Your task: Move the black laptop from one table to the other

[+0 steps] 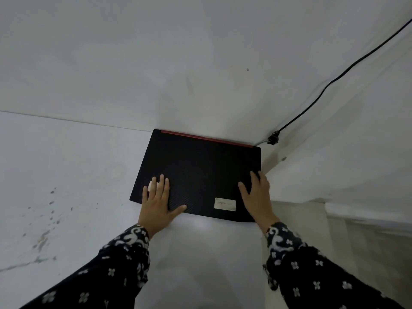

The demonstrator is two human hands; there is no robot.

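Observation:
The black laptop (198,170) lies closed on a white table (78,166), its red-trimmed back edge against the wall near a corner. A pale sticker (225,204) sits near its front right. My left hand (157,204) rests flat on the front left of the lid with its fingers spread, partly covering a small white label. Along the laptop's front right edge my right hand (256,195) lies flat, thumb on the lid and outer fingers reaching its right side. Neither hand grips the laptop, which is not lifted.
A black cable (334,81) runs down the right wall to a plug (273,138) just behind the laptop's right rear corner. The table ends right of the laptop; a lower pale ledge (356,221) lies beyond. Dark stains (52,210) mark the table's left part.

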